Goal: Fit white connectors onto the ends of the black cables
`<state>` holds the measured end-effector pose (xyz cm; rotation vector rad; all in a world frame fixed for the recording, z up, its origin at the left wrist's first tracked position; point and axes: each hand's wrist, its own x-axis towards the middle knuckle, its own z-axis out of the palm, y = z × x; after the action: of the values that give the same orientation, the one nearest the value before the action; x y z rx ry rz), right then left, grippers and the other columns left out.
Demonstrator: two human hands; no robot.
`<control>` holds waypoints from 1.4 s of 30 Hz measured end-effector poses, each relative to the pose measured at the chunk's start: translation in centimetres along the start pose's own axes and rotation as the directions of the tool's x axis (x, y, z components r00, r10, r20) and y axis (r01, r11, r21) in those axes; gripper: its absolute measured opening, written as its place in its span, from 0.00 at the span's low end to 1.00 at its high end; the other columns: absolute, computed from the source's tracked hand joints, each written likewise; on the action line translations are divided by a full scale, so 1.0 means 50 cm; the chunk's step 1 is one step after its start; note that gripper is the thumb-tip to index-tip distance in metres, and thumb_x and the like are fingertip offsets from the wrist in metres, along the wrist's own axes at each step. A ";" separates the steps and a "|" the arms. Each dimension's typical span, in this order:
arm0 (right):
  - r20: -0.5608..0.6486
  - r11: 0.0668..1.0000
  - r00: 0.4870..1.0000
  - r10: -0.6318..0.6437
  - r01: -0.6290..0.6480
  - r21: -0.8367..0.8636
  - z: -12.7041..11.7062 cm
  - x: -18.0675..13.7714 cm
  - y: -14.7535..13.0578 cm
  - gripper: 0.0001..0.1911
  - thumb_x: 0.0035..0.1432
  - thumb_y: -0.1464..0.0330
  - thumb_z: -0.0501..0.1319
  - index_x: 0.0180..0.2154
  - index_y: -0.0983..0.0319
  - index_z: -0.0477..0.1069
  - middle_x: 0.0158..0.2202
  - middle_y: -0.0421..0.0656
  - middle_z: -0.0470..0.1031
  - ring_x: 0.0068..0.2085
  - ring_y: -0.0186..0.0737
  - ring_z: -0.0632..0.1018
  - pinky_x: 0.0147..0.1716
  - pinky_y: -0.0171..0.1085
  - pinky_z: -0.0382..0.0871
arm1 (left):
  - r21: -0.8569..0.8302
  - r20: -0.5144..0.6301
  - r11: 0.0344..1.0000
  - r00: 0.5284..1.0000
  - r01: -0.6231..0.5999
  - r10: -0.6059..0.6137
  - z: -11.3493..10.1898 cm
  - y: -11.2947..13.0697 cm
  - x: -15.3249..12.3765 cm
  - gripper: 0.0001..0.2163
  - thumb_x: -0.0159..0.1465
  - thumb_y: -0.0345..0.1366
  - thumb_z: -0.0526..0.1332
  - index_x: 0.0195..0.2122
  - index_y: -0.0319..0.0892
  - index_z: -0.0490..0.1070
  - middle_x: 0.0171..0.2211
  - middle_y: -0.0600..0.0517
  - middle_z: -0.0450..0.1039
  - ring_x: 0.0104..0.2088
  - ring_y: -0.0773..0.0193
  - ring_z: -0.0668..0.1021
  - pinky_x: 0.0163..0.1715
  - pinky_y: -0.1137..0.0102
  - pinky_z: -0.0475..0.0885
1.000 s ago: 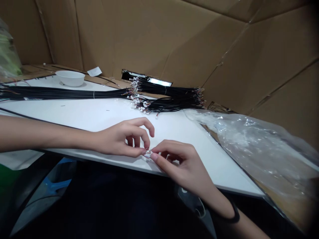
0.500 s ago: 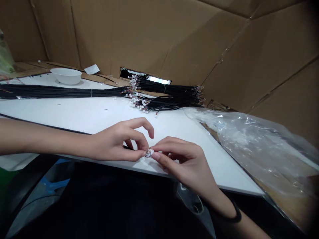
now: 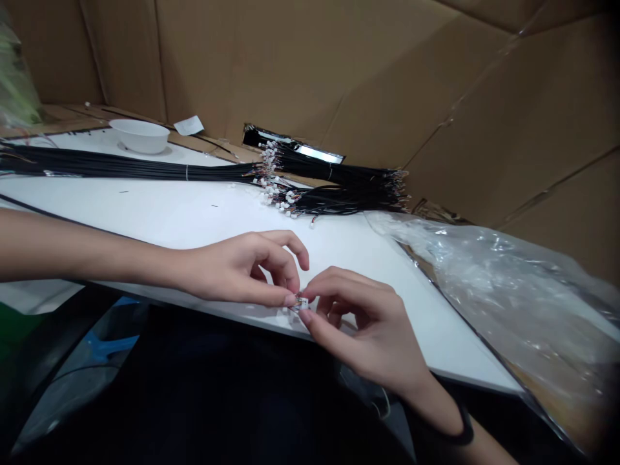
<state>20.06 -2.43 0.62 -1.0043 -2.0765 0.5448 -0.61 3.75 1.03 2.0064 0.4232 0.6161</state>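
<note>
A small white connector (image 3: pixel 304 303) is pinched between thumb and forefinger of the right hand (image 3: pixel 371 316), while the thin wires (image 3: pixel 296 305) beside it are gripped narrowly by thumb and forefinger of the left hand (image 3: pixel 242 268). Connector and wires are thus placed between the two sets of fingers, over the worktop (image 3: pixel 179 216) near its front edge. The work on this piece is judged to be under way: whether every wire is fully seated cannot be told. Beyond the fingers, bundles of black cables (image 3: pixel 353 199) are laid with white plugs (image 3: pixel 289 197) at their ends; whether they are finished cannot be judged. On the paper slip (image 3: pixel 188 125), far beyond the left fingers, no writing can be read, nor is any brand made out.
</note>
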 end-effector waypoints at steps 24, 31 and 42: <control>-0.233 0.862 0.868 -0.439 0.335 -0.381 -0.060 0.026 -0.052 0.05 0.56 0.75 0.58 0.32 0.64 0.73 0.27 0.42 0.71 0.23 0.32 0.67 0.20 0.32 0.61 | 0.165 -0.308 0.984 0.951 0.072 -0.018 0.022 0.124 0.030 0.08 0.65 0.38 0.60 0.32 0.39 0.70 0.29 0.52 0.72 0.31 0.66 0.73 0.33 0.71 0.71; -0.360 0.845 0.775 -0.519 0.400 -0.356 -0.082 0.031 -0.091 0.05 0.59 0.74 0.59 0.33 0.62 0.74 0.28 0.42 0.74 0.23 0.31 0.68 0.21 0.32 0.64 | 0.283 -0.466 0.959 0.869 -0.030 0.165 0.043 0.180 0.022 0.07 0.66 0.38 0.60 0.34 0.42 0.71 0.31 0.53 0.73 0.32 0.66 0.75 0.31 0.73 0.72; -0.308 0.921 0.867 -0.391 0.365 -0.139 -0.100 0.031 -0.104 0.07 0.62 0.71 0.60 0.34 0.64 0.77 0.27 0.41 0.74 0.28 0.33 0.73 0.22 0.29 0.65 | 0.559 -0.466 0.819 0.768 -0.129 0.439 0.081 0.170 -0.001 0.05 0.68 0.30 0.56 0.36 0.48 0.67 0.34 0.56 0.70 0.35 0.67 0.73 0.33 0.73 0.70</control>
<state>20.83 -4.06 7.80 -0.6464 -1.9268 0.0846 2.05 -3.20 6.79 2.3746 0.6891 1.4738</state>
